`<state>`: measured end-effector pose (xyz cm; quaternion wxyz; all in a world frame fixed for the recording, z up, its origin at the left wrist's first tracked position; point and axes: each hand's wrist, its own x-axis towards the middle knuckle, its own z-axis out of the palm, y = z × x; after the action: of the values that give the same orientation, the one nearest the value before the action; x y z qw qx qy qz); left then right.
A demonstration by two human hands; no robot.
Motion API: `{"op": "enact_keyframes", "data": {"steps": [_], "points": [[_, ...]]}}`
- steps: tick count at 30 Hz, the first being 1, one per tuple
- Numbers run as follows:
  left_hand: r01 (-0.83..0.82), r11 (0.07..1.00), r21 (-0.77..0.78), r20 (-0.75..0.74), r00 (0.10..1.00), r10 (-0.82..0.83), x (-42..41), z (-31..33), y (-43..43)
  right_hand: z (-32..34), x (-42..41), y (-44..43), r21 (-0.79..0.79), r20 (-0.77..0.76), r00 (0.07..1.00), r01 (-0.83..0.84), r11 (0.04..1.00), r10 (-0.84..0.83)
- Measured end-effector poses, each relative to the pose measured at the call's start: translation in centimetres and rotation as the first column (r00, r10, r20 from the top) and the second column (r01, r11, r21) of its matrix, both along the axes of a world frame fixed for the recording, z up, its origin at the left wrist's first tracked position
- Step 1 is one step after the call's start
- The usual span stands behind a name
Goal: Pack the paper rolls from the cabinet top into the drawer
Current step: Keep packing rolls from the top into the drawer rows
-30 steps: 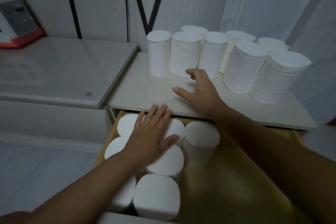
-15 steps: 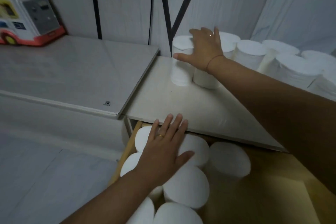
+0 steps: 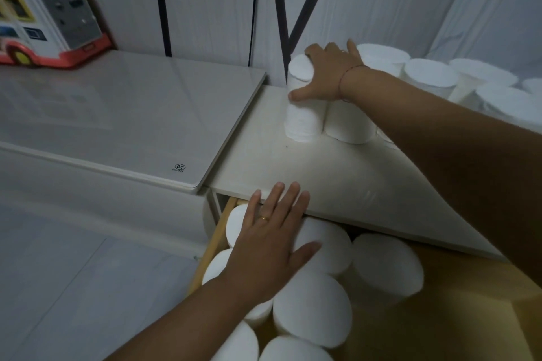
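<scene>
Several white paper rolls (image 3: pixel 431 76) stand upright on the cabinet top (image 3: pixel 308 167). My right hand (image 3: pixel 325 73) lies over the tops of the two leftmost rolls, thumb pressed on the side of the leftmost roll (image 3: pixel 302 123); the roll beside it (image 3: pixel 349 123) is under my palm. Below, the wooden drawer (image 3: pixel 440 331) is pulled out and holds several upright rolls (image 3: pixel 311 308) on its left side. My left hand (image 3: pixel 269 243) rests flat, fingers spread, on top of those drawer rolls.
A white slab-topped unit (image 3: pixel 123 117) adjoins the cabinet on the left, carrying a toy bus (image 3: pixel 44 14) at its back. Panelled wall with black strips stands behind. The drawer's right part shows bare wood. Pale floor (image 3: pixel 73 287) lies at lower left.
My right hand reached from the cabinet's front edge back to the leftmost rolls and settled over their tops. The left hand stayed on the drawer rolls. The view shifted left and closer.
</scene>
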<state>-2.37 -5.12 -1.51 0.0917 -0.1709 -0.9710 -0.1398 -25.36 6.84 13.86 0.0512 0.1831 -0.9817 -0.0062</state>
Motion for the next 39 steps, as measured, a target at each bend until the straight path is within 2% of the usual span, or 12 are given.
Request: {"op": "enact_keyframes", "data": {"steps": [6,11,15,19,22,27,33,39], "points": [[-0.003,0.999,-0.035,0.001,1.0,0.003,0.0,0.1,0.0,-0.3,4.8,0.2,0.049,-0.061,0.994,-0.086,0.995,0.089],[0.002,0.999,-0.039,0.015,1.0,-0.002,0.3,0.2,0.0,-0.1,9.6,1.3,-0.065,-0.021,0.988,-0.153,0.986,0.152],[0.016,1.0,-0.009,0.031,0.999,-0.016,0.8,0.1,-0.2,-0.4,12.7,3.4,-0.129,0.011,0.994,-0.109,0.986,0.111],[0.012,1.0,-0.024,0.024,1.0,-0.012,1.3,0.1,-0.4,-0.3,14.3,5.6,-0.108,0.041,0.998,-0.051,0.993,0.056],[0.01,0.999,-0.045,0.021,1.0,-0.009,1.5,0.0,-0.5,0.3,14.4,6.6,-0.107,0.122,0.989,-0.072,0.992,0.085],[0.007,0.998,-0.055,0.021,1.0,-0.006,1.4,-0.2,-0.4,1.7,13.2,7.6,-0.278,0.307,0.915,-0.177,0.944,0.262],[0.029,0.999,-0.03,0.039,0.999,-0.028,1.7,-0.3,0.0,0.7,15.0,8.8,-0.301,0.194,0.937,-0.226,0.926,0.292],[0.171,0.984,-0.055,0.051,0.984,-0.168,3.8,-0.6,1.8,0.3,20.7,13.8,-0.32,0.172,0.953,-0.186,0.929,0.25]]}}
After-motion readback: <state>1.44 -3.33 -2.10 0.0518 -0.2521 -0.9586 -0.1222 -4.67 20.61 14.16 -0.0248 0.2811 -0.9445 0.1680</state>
